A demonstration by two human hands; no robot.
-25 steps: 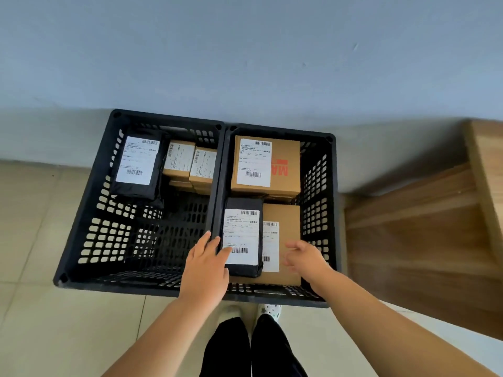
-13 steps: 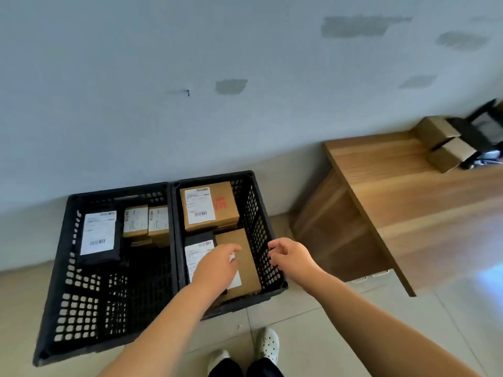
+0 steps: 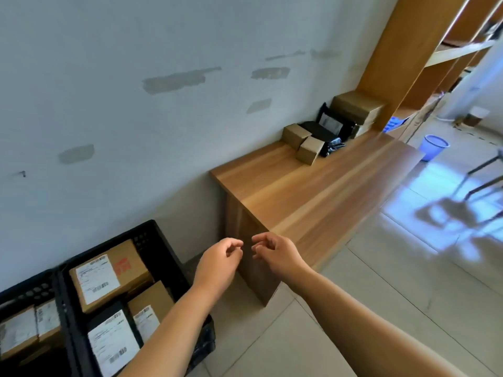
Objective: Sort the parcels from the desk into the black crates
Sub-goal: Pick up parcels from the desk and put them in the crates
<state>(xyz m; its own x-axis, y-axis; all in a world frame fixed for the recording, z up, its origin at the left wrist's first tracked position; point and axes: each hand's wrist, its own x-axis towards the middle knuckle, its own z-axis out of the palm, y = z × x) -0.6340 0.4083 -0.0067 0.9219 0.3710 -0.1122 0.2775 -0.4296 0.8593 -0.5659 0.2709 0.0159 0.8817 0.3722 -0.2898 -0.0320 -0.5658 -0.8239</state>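
— Both hands have come up out of the right crate (image 3: 163, 240) since a moment ago; the black mailer they were touching lies in it now, and the view has swung toward the desk (image 3: 313, 194).

— What are the hands doing?

— The left hand (image 3: 217, 262) and the right hand (image 3: 275, 254) hang in the air close together in front of the desk's near corner, fingers loosely curled, holding nothing.

— And what's in that right crate?

— A large brown box (image 3: 109, 273) with a white label and a red mark at the far end. Nearer, the black mailer (image 3: 111, 344) with a white label lies partly on a second brown box (image 3: 149, 303). The left forearm covers the crate's near right corner.

— The other crate?

— The left crate (image 3: 27, 292) touches the right one, side by side on the tiled floor against the wall. Only its right part shows; I can see two small labelled cartons (image 3: 30, 327) in it.

— Anything on the desk?

— A cluster at the far end by the wall: two small brown boxes (image 3: 302, 144), black mailers (image 3: 326, 131) behind them, one standing with a white label, and a bigger brown box (image 3: 353, 107) against the wooden shelving (image 3: 402, 50). A blue bucket (image 3: 432, 146) stands on the floor beyond the desk.
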